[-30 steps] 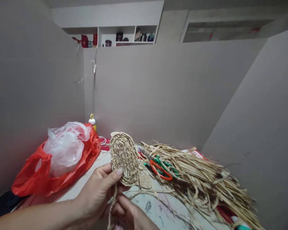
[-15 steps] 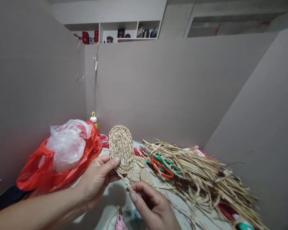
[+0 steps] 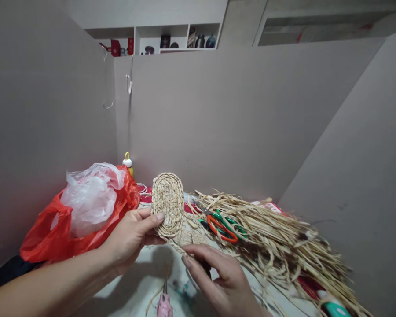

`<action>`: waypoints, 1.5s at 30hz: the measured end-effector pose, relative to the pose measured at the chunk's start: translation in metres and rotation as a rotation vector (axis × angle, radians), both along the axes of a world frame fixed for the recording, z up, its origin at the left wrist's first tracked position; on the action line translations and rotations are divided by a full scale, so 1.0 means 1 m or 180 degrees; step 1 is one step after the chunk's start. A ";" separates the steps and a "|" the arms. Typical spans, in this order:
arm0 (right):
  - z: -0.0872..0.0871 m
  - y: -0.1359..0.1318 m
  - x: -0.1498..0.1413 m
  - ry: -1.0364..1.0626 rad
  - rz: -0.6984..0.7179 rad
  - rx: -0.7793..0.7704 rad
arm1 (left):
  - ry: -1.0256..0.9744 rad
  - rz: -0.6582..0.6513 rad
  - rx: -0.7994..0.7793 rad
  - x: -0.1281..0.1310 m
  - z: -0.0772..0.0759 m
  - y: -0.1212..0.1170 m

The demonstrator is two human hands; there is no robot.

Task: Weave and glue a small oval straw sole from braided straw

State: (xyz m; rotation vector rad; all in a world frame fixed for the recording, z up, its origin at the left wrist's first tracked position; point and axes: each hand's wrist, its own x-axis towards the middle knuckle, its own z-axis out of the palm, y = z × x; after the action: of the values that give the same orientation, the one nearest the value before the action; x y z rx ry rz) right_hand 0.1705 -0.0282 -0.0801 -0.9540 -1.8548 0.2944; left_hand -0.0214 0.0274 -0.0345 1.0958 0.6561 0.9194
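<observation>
An oval coiled mat of braided straw [image 3: 168, 203] is held upright above the table by my left hand [image 3: 140, 226], thumb on its front face and fingers behind. From its lower edge a loose straw braid [image 3: 175, 245] runs down to the right. My right hand [image 3: 214, 268] pinches that braid between thumb and forefinger. Below the hands lies an awl with a pink handle [image 3: 165, 304], its metal tip pointing away from me. Behind the braid, another flat woven straw piece [image 3: 189, 237] rests on the table, partly hidden.
On the right spreads a large bundle of dry straw [image 3: 277, 233], with orange-handled scissors [image 3: 222, 231] and green-handled scissors [image 3: 232, 224] on its near side. A red plastic bag [image 3: 46, 237] holding clear plastic stands left. Behind it is a yellow-and-white bottle [image 3: 127, 164]. Grey partitions [image 3: 218, 123] enclose the table.
My right hand has shifted slightly right and up, drawing the braid to a flatter angle. The mat has turned slightly more upright in my left hand. The view has tilted a little.
</observation>
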 end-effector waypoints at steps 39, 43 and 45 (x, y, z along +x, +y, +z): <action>0.036 0.001 0.035 -0.1116 0.0003 0.1107 | 0.0738 -0.0843 -0.0032 -0.002 -0.007 0.014; 0.037 0.001 0.038 -0.1145 0.0084 0.0945 | 0.0798 -0.0864 -0.0026 -0.002 -0.008 0.014; 0.036 0.001 0.040 -0.1131 0.0093 0.0916 | 0.0809 -0.0890 -0.0012 -0.002 -0.008 0.015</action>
State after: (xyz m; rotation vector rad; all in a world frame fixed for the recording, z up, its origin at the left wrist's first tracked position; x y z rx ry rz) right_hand 0.2105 -0.0276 -0.0440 -0.8165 -2.1626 -0.1340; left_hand -0.0231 0.0424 -0.0429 1.2765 0.6899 0.5435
